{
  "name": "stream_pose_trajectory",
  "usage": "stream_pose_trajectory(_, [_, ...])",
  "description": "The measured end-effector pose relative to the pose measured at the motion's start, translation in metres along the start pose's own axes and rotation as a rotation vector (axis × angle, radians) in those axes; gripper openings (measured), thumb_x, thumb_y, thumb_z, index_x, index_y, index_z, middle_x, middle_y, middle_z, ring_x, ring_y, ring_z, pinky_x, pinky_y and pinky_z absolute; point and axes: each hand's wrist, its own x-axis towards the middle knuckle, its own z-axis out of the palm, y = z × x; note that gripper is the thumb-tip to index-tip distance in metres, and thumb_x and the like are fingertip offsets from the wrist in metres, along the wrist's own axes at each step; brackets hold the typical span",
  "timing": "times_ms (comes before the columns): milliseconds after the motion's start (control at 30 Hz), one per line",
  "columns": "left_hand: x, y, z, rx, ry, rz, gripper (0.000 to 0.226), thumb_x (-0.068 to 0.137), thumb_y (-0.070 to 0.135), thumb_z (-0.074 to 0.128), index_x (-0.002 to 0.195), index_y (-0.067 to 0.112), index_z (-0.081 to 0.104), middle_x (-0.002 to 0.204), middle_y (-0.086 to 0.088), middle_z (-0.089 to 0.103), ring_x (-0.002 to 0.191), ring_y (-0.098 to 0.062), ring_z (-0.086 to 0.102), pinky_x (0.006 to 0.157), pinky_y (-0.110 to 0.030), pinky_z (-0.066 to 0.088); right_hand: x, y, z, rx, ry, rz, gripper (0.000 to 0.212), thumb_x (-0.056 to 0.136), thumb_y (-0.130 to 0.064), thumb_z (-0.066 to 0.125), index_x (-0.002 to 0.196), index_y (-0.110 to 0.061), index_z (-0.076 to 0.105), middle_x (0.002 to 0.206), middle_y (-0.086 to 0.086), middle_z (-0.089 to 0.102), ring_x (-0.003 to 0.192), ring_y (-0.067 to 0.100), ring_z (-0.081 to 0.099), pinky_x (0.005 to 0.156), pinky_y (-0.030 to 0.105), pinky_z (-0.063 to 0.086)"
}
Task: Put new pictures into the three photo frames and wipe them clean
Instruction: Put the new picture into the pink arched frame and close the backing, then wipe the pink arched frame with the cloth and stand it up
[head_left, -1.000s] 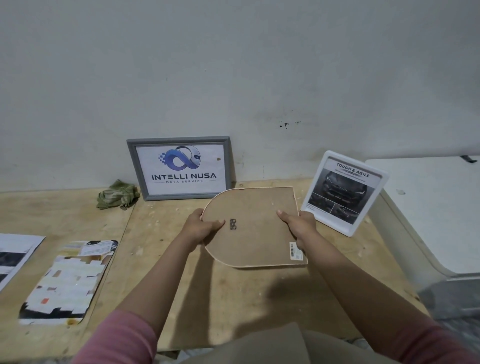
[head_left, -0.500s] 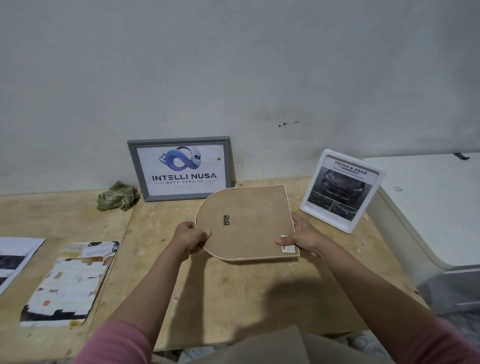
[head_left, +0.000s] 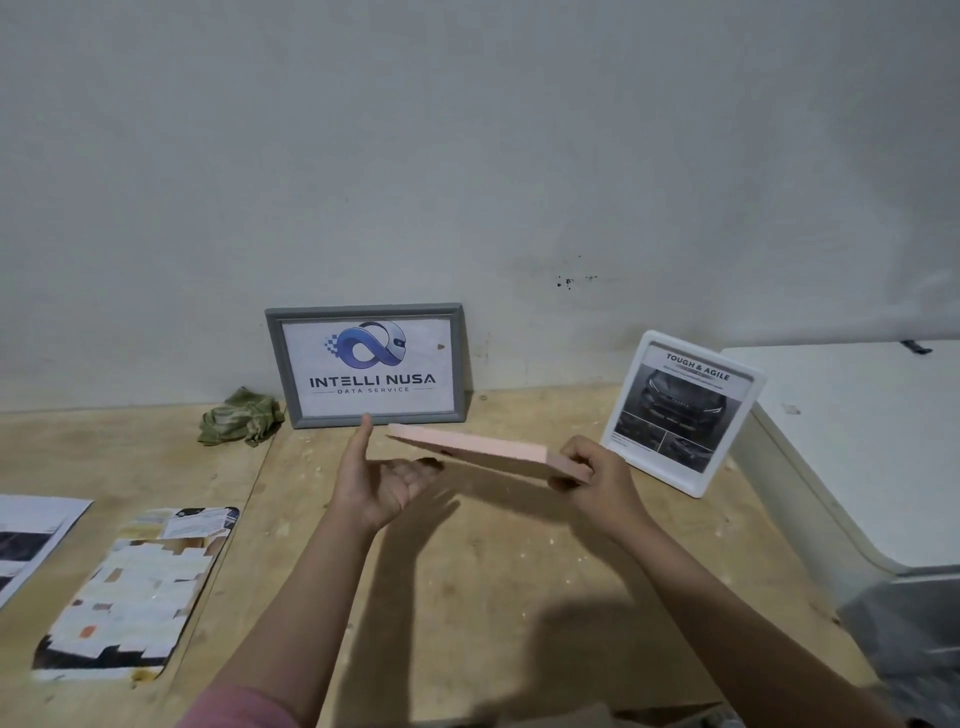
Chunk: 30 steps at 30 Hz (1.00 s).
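Right of centre, the right hand (head_left: 597, 475) pinches one corner of the pink frame (head_left: 483, 449), held edge-on above the wooden table (head_left: 467, 571). Left hand (head_left: 382, 475) sits beneath its far end, palm up, fingers loosely spread. Behind stands the grey frame (head_left: 366, 365); at right, the white frame (head_left: 680, 413); at left, a green cloth (head_left: 240, 417) and loose prints (head_left: 130, 592).

The thin pink-edged frame (head_left: 483, 451) shows only its blurred edge, its faces unseen. The black-and-white printed sheet (head_left: 31, 540) is cut by the left border.
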Motion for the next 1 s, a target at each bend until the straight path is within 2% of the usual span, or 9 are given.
stream_pose_trajectory(167, [-0.018, -0.012, 0.014, 0.132, -0.068, 0.031, 0.034, 0.091, 0.024, 0.051, 0.115, 0.0, 0.054, 0.091, -0.02, 0.067, 0.07, -0.029, 0.071, 0.059, -0.039, 0.061, -0.004, 0.012, 0.014, -0.468, 0.068, -0.34, 0.036, 0.065, 0.005, 0.055, 0.073, -0.029, 0.048, 0.077, -0.011, 0.049, 0.076, 0.022, 0.049, 0.061, 0.031, 0.034])
stream_pose_trajectory(367, [-0.022, -0.03, 0.009, 0.236, 0.018, 0.156, 0.031, 0.091, -0.01, 0.038, 0.115, 0.001, 0.055, 0.107, -0.026, 0.063, 0.078, -0.034, 0.07, 0.069, -0.052, 0.055, -0.005, 0.02, 0.015, -0.593, -0.108, -0.246, 0.042, 0.075, -0.012, 0.069, 0.099, -0.037, 0.046, 0.112, -0.011, 0.047, 0.107, 0.02, 0.043, 0.084, 0.036, 0.045])
stream_pose_trajectory(433, [-0.029, -0.033, 0.005, 0.289, 0.038, 0.232, 0.034, 0.091, -0.013, 0.036, 0.11, 0.004, 0.058, 0.1, -0.022, 0.067, 0.076, -0.033, 0.071, 0.062, -0.05, 0.059, -0.001, 0.019, 0.004, -0.604, -0.346, -0.12, 0.084, 0.066, -0.03, 0.078, 0.132, -0.045, 0.029, 0.145, -0.009, 0.023, 0.136, 0.022, 0.02, 0.11, 0.06, 0.024])
stream_pose_trajectory(467, [-0.033, -0.034, 0.004, 0.324, 0.052, 0.256, 0.036, 0.09, -0.015, 0.036, 0.109, 0.006, 0.059, 0.097, -0.019, 0.069, 0.076, -0.031, 0.071, 0.059, -0.046, 0.06, 0.002, 0.021, -0.001, -0.609, -0.452, -0.057, 0.111, 0.058, -0.04, 0.083, 0.142, -0.047, 0.011, 0.153, -0.014, 0.003, 0.143, 0.021, -0.001, 0.112, 0.061, -0.001])
stream_pose_trajectory(533, [-0.041, -0.037, 0.001, 0.382, 0.089, 0.285, 0.039, 0.09, -0.015, 0.037, 0.109, 0.01, 0.058, 0.094, -0.015, 0.07, 0.076, -0.028, 0.072, 0.055, -0.037, 0.059, 0.009, 0.018, -0.009, -0.557, -0.542, 0.052, 0.136, 0.045, -0.055, 0.084, 0.145, -0.045, -0.008, 0.155, -0.015, -0.011, 0.142, 0.018, -0.011, 0.109, 0.055, -0.007])
stream_pose_trajectory(600, [-0.046, -0.041, -0.004, 0.411, 0.13, 0.285, 0.036, 0.091, -0.013, 0.039, 0.111, 0.01, 0.057, 0.091, -0.012, 0.071, 0.073, -0.025, 0.071, 0.053, -0.033, 0.059, 0.018, 0.011, -0.011, -0.326, -0.5, 0.257, 0.121, 0.055, -0.055, 0.082, 0.147, -0.04, 0.005, 0.152, -0.006, 0.019, 0.139, 0.024, 0.024, 0.108, 0.053, 0.03])
stream_pose_trajectory(667, [-0.051, -0.046, -0.011, 0.42, 0.159, 0.278, 0.032, 0.092, -0.009, 0.04, 0.119, 0.003, 0.054, 0.093, -0.014, 0.07, 0.073, -0.025, 0.071, 0.057, -0.034, 0.06, 0.027, 0.012, -0.004, -0.085, -0.442, 0.447, 0.072, 0.08, -0.046, 0.069, 0.139, -0.02, 0.036, 0.123, 0.001, 0.054, 0.103, 0.021, 0.061, 0.077, 0.037, 0.053])
stream_pose_trajectory(767, [-0.059, -0.056, -0.021, 0.369, 0.192, 0.302, 0.037, 0.096, 0.006, 0.045, 0.131, -0.004, 0.046, 0.117, -0.025, 0.061, 0.086, -0.031, 0.069, 0.078, -0.045, 0.058, 0.033, 0.026, 0.013, 0.012, -0.387, 0.52, 0.036, 0.095, -0.033, 0.052, 0.096, 0.0, 0.066, 0.079, 0.011, 0.062, 0.064, 0.02, 0.055, 0.062, 0.031, 0.044])
stream_pose_trajectory(1000, [-0.081, -0.084, -0.041, 0.255, 0.361, 0.286, 0.042, 0.1, 0.031, 0.041, 0.123, 0.0, 0.056, 0.12, -0.025, 0.062, 0.11, -0.039, 0.06, 0.087, -0.051, 0.053, 0.026, 0.046, 0.056, -0.042, -0.26, 0.493, 0.031, 0.089, -0.043, 0.053, 0.076, -0.02, 0.067, 0.08, -0.001, 0.069, 0.079, 0.025, 0.062, 0.079, 0.035, 0.05])
